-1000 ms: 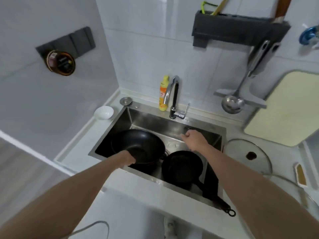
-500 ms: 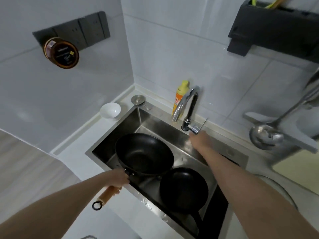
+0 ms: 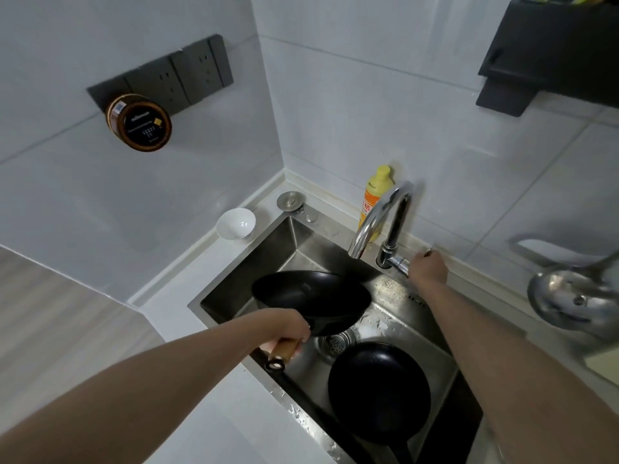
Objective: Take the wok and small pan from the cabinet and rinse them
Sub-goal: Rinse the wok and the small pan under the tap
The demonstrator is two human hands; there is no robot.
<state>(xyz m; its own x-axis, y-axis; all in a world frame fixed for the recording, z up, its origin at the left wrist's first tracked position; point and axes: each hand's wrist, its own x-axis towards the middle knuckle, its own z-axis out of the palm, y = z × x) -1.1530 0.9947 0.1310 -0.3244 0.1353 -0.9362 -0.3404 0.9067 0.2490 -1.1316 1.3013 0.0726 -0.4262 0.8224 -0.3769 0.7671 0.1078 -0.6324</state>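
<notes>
Left hand [image 3: 288,333]: its fingers wrap round the wok's wooden handle [image 3: 284,350], near the front rim of the sink [image 3: 234,289].
Wok [image 3: 311,301]: black, held tilted above the sink's left half, its far edge below the faucet spout [image 3: 378,219]. No water is seen running.
Wok handling: judged rigid and fairly heavy, so it will lever hard on one wrist. The wooden grip is the sensible hold, and wet metal elsewhere would likely be slippery.
Small pan [image 3: 380,391]: black, resting flat on the sink floor at front right, beside the drain strainer [image 3: 335,343], handle pointing toward the person.
Small pan handling: probably lighter and stiff. Take it by the long handle.
Right hand [image 3: 428,267]: at the faucet lever [image 3: 400,264], fingers curled against it; whether they clasp it cannot be told.
Step in hand: likely turning the water on to rinse the wok.
</notes>
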